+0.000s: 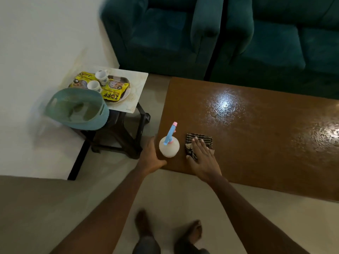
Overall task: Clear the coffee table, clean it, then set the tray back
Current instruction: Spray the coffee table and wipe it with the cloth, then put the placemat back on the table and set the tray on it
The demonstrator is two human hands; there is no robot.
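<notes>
The brown coffee table (256, 143) glistens with wet droplets near its middle. A white spray bottle (169, 146) with a blue and pink nozzle stands at the table's near left corner. My left hand (151, 156) curves open beside the bottle, just left of it at the table edge, apart from it or barely touching. My right hand (201, 156) lies flat, fingers spread, on a striped dark cloth (199, 143) on the tabletop. The tray (126, 97) with two white cups (101, 75) and yellow snack packets (112, 92) sits on a small stool to the left.
A teal basket (77, 109) leans at the stool's (128, 136) front left. Dark green sofas (220, 37) stand behind the table. A low white surface (36, 147) with a dark edge lies at the left. My feet (168, 233) are on the pale floor below.
</notes>
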